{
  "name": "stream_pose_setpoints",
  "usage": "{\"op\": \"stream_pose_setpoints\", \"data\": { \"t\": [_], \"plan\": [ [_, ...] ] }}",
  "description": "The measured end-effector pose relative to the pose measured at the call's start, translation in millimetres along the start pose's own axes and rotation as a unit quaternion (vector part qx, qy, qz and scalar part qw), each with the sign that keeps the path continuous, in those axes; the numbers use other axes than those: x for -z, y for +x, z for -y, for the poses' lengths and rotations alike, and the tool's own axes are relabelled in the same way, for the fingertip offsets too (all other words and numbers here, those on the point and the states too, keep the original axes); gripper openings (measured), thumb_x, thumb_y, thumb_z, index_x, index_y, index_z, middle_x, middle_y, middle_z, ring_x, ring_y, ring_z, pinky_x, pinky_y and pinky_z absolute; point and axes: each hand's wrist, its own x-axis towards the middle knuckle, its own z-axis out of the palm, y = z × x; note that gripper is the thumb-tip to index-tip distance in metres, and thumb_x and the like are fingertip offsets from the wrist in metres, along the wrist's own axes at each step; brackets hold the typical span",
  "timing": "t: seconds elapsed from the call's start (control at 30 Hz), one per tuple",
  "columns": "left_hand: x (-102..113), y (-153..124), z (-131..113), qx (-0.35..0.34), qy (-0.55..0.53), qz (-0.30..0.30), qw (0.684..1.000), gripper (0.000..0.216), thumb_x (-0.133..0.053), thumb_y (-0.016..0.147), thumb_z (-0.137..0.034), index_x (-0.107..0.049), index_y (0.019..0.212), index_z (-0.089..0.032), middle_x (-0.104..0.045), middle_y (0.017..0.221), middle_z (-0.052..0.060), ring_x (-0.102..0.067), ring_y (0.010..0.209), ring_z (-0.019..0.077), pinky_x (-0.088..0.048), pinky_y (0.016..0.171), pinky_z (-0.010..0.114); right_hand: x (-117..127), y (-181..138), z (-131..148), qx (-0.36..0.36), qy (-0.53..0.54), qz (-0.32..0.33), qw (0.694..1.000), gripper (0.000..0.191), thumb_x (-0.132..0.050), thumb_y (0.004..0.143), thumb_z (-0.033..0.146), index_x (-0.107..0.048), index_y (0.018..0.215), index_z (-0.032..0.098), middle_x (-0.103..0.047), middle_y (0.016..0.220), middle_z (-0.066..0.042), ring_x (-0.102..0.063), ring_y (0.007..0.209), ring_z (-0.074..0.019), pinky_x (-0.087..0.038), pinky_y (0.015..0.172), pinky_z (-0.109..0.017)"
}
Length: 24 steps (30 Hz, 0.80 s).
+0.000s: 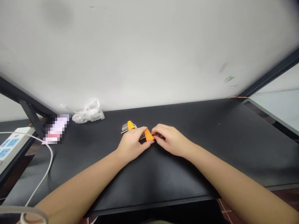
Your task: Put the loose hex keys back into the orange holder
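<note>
My left hand (133, 142) grips an orange hex key holder (149, 135) between thumb and fingers, near the middle of the table. Metal hex keys (142, 136) run through it, partly covered by the hand. At the holder's right side, my right hand (170, 138) has thumb and fingertips pinched around the end of a hex key; the fingers mostly hide it. Just beyond the left hand lies a second orange holder (130, 125) with several silver hex keys (125, 127) in it, on the black tabletop (201, 124).
A tied clear plastic bag (90, 112) rests by the white wall at the back left. Left of it is a blurred-out pinkish item (57, 129). A white power strip (10, 146) and a white cable (50, 161) are at the left edge. Dark metal posts (268, 76) flank the table.
</note>
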Motion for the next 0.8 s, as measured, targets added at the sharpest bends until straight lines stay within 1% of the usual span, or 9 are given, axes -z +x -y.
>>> {"op": "stream_pose_setpoints", "data": {
  "t": [0.07,0.17,0.3,0.37,0.5,0.57,0.63,0.7,0.8],
  "plan": [
    [-1,0,-1,-0.012,0.0,-0.001,1.0,0.046,-0.072,0.089,-0.043,-0.061,0.129,-0.023,-0.075,0.116,0.005,-0.072,0.101,0.0223,-0.057,0.094,0.037,-4,1,3,-0.008,0.009,-0.008,1.0,0.013,-0.05,0.093,0.013,-0.057,0.097,0.023,-0.062,0.091,-0.002,-0.056,0.077,-0.0159,-0.045,0.07,-0.028],
    [-1,0,-1,-0.007,0.003,0.009,1.0,0.047,-0.072,0.088,-0.044,-0.06,0.129,-0.023,-0.075,0.113,0.005,-0.072,0.093,0.0211,-0.058,0.09,0.037,-4,1,2,-0.033,0.002,-0.025,0.999,0.017,-0.053,0.084,0.009,-0.056,0.093,0.023,-0.06,0.085,0.0,-0.054,0.072,-0.0155,-0.043,0.067,-0.027],
    [2,1,0,0.042,0.022,0.025,0.999,0.047,-0.073,0.087,-0.045,-0.061,0.129,-0.025,-0.075,0.112,0.004,-0.07,0.084,0.019,-0.059,0.082,0.035,8,-1,-14,-0.086,-0.036,-0.076,0.993,0.02,-0.054,0.08,0.009,-0.061,0.093,0.023,-0.061,0.083,-0.001,-0.055,0.072,-0.0166,-0.044,0.069,-0.029],
    [4,1,1,0.062,0.025,0.03,0.997,0.047,-0.073,0.086,-0.047,-0.061,0.127,-0.027,-0.074,0.114,0.003,-0.07,0.084,0.0186,-0.059,0.081,0.034,15,-2,-27,-0.128,-0.066,-0.081,0.986,0.019,-0.055,0.08,0.011,-0.063,0.093,0.023,-0.063,0.084,-0.001,-0.056,0.073,-0.0171,-0.044,0.069,-0.029],
    [5,2,0,0.065,0.019,0.04,0.997,0.046,-0.073,0.086,-0.047,-0.062,0.126,-0.027,-0.074,0.114,0.003,-0.071,0.086,0.0188,-0.059,0.079,0.032,22,-3,-46,-0.185,-0.12,-0.011,0.975,0.014,-0.057,0.084,0.016,-0.067,0.091,0.022,-0.062,0.083,-0.002,-0.058,0.074,-0.0174,-0.044,0.07,-0.029],
    [5,2,0,0.059,0.019,0.043,0.997,0.045,-0.073,0.086,-0.046,-0.063,0.126,-0.027,-0.074,0.112,0.003,-0.071,0.087,0.0196,-0.059,0.08,0.033,21,-4,-48,-0.182,-0.119,0.023,0.976,0.011,-0.06,0.088,0.026,-0.068,0.094,0.022,-0.063,0.089,-0.004,-0.059,0.076,-0.0176,-0.045,0.072,-0.03],
    [5,2,-1,0.058,0.019,0.043,0.997,0.045,-0.073,0.086,-0.046,-0.063,0.126,-0.027,-0.074,0.111,0.003,-0.071,0.088,0.0198,-0.059,0.081,0.033,17,-4,-45,-0.165,-0.111,0.039,0.979,0.017,-0.064,0.09,0.035,-0.068,0.1,0.023,-0.063,0.097,-0.005,-0.06,0.078,-0.0178,-0.047,0.073,-0.031],
    [5,2,-1,0.06,0.02,0.044,0.997,0.046,-0.073,0.086,-0.047,-0.062,0.127,-0.027,-0.074,0.112,0.003,-0.07,0.087,0.0198,-0.059,0.081,0.034,13,-5,-38,-0.144,-0.105,0.049,0.983,0.017,-0.064,0.089,0.032,-0.067,0.104,0.023,-0.062,0.103,-0.006,-0.06,0.08,-0.0174,-0.047,0.074,-0.03],
    [5,2,-2,0.06,0.021,0.048,0.997,0.047,-0.073,0.087,-0.047,-0.061,0.127,-0.026,-0.074,0.112,0.003,-0.07,0.087,0.0196,-0.058,0.082,0.034,6,-5,-30,-0.124,-0.108,0.054,0.985,0.017,-0.059,0.088,0.018,-0.066,0.103,0.023,-0.061,0.105,-0.005,-0.06,0.08,-0.0166,-0.048,0.075,-0.03]
  ]
}}
